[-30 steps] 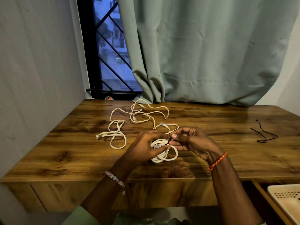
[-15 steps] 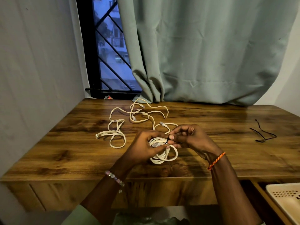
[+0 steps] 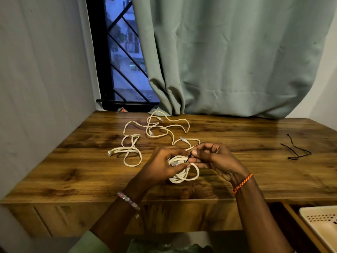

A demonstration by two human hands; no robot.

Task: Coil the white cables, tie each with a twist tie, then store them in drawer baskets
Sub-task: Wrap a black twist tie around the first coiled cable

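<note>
A coiled white cable (image 3: 182, 172) is held just above the wooden desk (image 3: 73, 170) near its front edge. My left hand (image 3: 162, 165) grips the coil from the left, fingers curled round its loops. My right hand (image 3: 215, 159) pinches a thin black twist tie (image 3: 188, 158) at the top of the coil. Behind the hands lie loose white cables (image 3: 145, 136), uncoiled and tangled across the desk's middle. More black twist ties (image 3: 296, 148) lie at the right of the desk.
A cream perforated basket (image 3: 322, 225) sits in the open drawer at the lower right. A green curtain (image 3: 228, 61) hangs behind the desk, a barred window (image 3: 124, 57) at the back left, and a wall on the left.
Both hands stay on the coil; the right hand's fingers have shifted slightly at the tie. The coil sits about where it was.
</note>
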